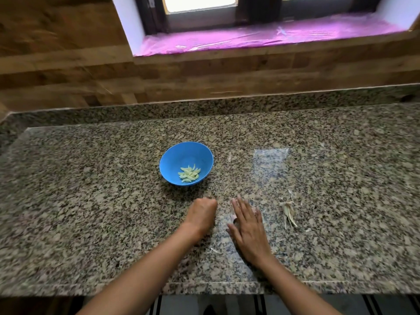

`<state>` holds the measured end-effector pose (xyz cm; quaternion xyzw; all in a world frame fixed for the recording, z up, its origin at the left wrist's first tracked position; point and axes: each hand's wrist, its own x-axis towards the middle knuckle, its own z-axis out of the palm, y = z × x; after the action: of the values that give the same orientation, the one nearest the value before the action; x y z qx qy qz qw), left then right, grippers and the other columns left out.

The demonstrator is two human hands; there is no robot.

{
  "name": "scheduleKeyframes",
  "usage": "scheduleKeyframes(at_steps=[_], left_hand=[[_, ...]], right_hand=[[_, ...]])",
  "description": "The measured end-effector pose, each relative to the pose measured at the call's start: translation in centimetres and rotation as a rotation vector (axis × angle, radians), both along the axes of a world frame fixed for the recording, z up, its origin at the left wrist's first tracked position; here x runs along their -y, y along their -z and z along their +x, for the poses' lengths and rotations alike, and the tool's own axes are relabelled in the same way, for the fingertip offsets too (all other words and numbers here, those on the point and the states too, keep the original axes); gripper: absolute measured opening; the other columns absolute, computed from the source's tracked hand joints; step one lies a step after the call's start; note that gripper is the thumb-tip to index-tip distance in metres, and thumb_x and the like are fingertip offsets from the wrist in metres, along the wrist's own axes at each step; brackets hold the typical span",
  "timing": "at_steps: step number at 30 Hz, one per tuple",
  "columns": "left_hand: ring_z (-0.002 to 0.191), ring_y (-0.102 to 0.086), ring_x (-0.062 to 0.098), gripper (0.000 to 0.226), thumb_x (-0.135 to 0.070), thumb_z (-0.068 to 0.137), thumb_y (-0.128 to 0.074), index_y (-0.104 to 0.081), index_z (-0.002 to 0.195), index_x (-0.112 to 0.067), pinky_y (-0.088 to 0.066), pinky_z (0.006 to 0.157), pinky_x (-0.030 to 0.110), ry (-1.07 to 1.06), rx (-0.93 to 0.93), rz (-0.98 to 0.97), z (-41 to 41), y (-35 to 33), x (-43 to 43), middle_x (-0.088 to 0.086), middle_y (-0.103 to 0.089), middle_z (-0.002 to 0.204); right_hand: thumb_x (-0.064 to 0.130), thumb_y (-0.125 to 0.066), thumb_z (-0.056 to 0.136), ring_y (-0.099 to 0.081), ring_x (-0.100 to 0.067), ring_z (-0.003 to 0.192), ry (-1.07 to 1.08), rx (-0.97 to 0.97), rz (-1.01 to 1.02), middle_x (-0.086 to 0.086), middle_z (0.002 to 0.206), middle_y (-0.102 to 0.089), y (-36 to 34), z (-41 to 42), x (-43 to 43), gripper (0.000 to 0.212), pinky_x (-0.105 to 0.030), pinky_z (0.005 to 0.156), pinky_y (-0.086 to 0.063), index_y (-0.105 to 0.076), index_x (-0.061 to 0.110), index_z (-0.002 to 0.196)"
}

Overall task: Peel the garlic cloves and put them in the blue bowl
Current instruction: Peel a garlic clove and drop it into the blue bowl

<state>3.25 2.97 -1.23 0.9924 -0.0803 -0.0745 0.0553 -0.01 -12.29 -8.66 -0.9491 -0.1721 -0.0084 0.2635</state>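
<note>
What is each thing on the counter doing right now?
blue bowl: upright, holds cloves
peeled garlic cloves: piled in the bowl
left hand: fingers curled, contents hidden
right hand: flat, fingers straight, on the counter
garlic skins: loose, right of the hands
granite counter: shiny, scattered with skin bits

Both bare forearms reach in from the near edge, converging toward the middle. The left hand [203,213] is curled into a loose fist, knuckles pointing away; whether it holds anything cannot be told. The right hand [247,228] lies flat, palm down, fingers straight and close together, thumb spread to the left, just beside the left hand.
</note>
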Motion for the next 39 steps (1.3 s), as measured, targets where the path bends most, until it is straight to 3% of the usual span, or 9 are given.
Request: scheduleKeyframes(at_steps=[5,8,11,14,18,23,31,35,39], left_hand=[[0.073,-0.054,0.011,0.01,-0.01,0.093,-0.055,-0.063,0.098,-0.007,-0.049,0.073,0.02,0.061,-0.034,-0.17,-1.5,1.0,-0.2,0.006,-0.068,0.092],[0.07,-0.065,0.005,0.009,-0.016,0.083,-0.07,-0.074,0.091,-0.012,-0.054,0.068,0.022,-0.247,-0.121,-0.619,-0.1,0.1,-1.5,-0.001,-0.072,0.082],[0.06,-0.061,0.002,0.009,-0.015,0.08,-0.074,-0.076,0.089,-0.014,-0.05,0.058,0.021,-0.246,-0.149,-0.856,0.0,-0.6,-1.3,-0.003,-0.071,0.071],[0.064,-0.066,0.009,0.008,-0.018,0.078,-0.076,-0.076,0.086,-0.017,-0.056,0.063,0.024,-0.216,-0.129,-0.938,-0.5,-0.8,-0.5,-0.002,-0.072,0.072],[0.068,-0.068,0.011,0.009,-0.016,0.08,-0.074,-0.075,0.089,-0.015,-0.057,0.065,0.023,-0.198,-0.083,-0.974,-0.7,-0.4,-0.2,-0.003,-0.073,0.075],[0.065,-0.051,0.006,0.021,-0.022,0.098,-0.048,-0.063,0.09,-0.009,-0.039,0.06,0.016,0.244,0.006,-0.483,-0.7,0.2,-0.1,-0.002,-0.059,0.078],[0.055,-0.041,0.007,0.025,-0.015,0.099,-0.043,-0.059,0.081,-0.008,-0.034,0.051,0.016,-0.395,-0.688,-1.384,-0.3,-0.1,1.3,-0.004,-0.05,0.061],[0.061,-0.046,0.002,0.015,-0.008,0.094,-0.054,-0.066,0.085,-0.01,-0.039,0.055,0.012,0.061,0.031,-0.745,-0.5,1.2,0.7,-0.005,-0.057,0.07],[0.073,-0.063,0.003,0.016,-0.005,0.089,-0.061,-0.07,0.102,-0.007,-0.048,0.067,0.008,0.069,0.211,-0.79,-0.9,1.9,0.7,-0.002,-0.07,0.086]], right_hand=[[0.034,-0.03,0.099,-0.017,-0.006,0.14,0.133,0.142,0.268,0.006,0.149,-0.027,-0.6,0.6,0.1,0.045,-0.025,0.117,-0.01,-0.03,0.023,0.143],[0.022,-0.051,0.094,-0.045,-0.003,0.118,-0.001,-0.108,0.372,0.003,0.131,-0.054,-2.8,1.3,-0.3,0.038,-0.018,0.104,-0.034,-0.049,0.02,0.132],[0.019,-0.059,0.09,-0.059,-0.002,0.092,0.009,-0.288,0.437,0.005,0.107,-0.068,-4.6,2.2,-0.3,0.029,-0.021,0.084,-0.048,-0.063,0.019,0.118],[0.02,-0.06,0.089,-0.054,0.005,0.057,0.017,-0.473,0.601,0.013,0.074,-0.069,-5.8,3.0,0.4,0.018,-0.014,0.055,-0.042,-0.07,0.021,0.103],[0.019,-0.059,0.089,-0.05,-0.005,0.046,-0.044,-0.63,0.608,-0.004,0.071,-0.07,-7.4,3.7,1.4,0.014,-0.016,0.043,-0.037,-0.071,0.012,0.094],[0.018,-0.055,0.09,-0.054,0.007,0.05,-0.145,-0.327,0.281,-0.001,0.073,-0.067,-7.5,4.2,2.6,0.02,-0.011,0.051,-0.044,-0.069,0.005,0.095],[0.029,-0.046,0.088,-0.052,-0.003,0.043,-0.279,0.337,0.005,0.006,0.056,-0.062,-5.9,5.5,3.8,0.032,-0.01,0.042,-0.042,-0.07,0.017,0.071],[0.022,-0.057,0.09,-0.048,-0.007,0.051,-0.053,-0.462,0.505,-0.007,0.068,-0.065,-7.0,4.7,3.2,0.022,-0.011,0.047,-0.035,-0.07,0.008,0.08],[0.022,-0.054,0.09,-0.048,-0.007,0.05,0.072,-0.888,0.954,0.001,0.064,-0.063,-6.9,3.7,3.0,0.02,-0.018,0.044,-0.031,-0.068,0.011,0.081]])
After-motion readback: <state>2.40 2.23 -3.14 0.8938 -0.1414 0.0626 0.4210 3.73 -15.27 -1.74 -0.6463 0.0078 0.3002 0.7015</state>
